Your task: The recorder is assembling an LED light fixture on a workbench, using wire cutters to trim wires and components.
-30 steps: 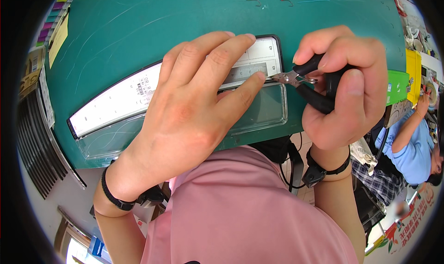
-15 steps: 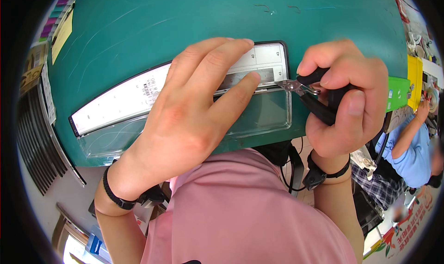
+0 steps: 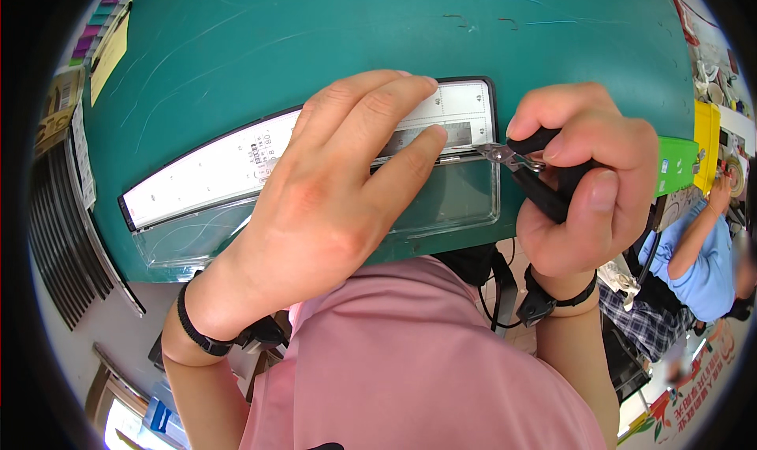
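A long flat case [image 3: 185, 177] with a white printed face and a black frame lies on the green table, its clear plastic cover [image 3: 461, 190] spread on the side towards me. My left hand [image 3: 331, 190] rests palm down across the case with its fingers stretched out. Beside those fingertips a dark grey scale strip [image 3: 456, 134] shows on the white face. My right hand [image 3: 591, 166] grips small cutting pliers [image 3: 495, 153] by their black handles. The jaws sit at the case's right end, along the edge where the cover meets it. What lies between the jaws is too small to make out.
Thin wire scraps [image 3: 509, 22] lie on the table's [image 3: 331, 48] far side. A green box [image 3: 676, 164] and a yellow box [image 3: 707, 144] stand at the right. Dark ribbed strips [image 3: 67, 229] are at the left. Another person in a blue shirt [image 3: 698, 249] works at the right.
The pliers' handles are squeezed closer together in my right hand. The case and my left hand sit slightly lower in the picture, with my left hand's hold on the case unchanged.
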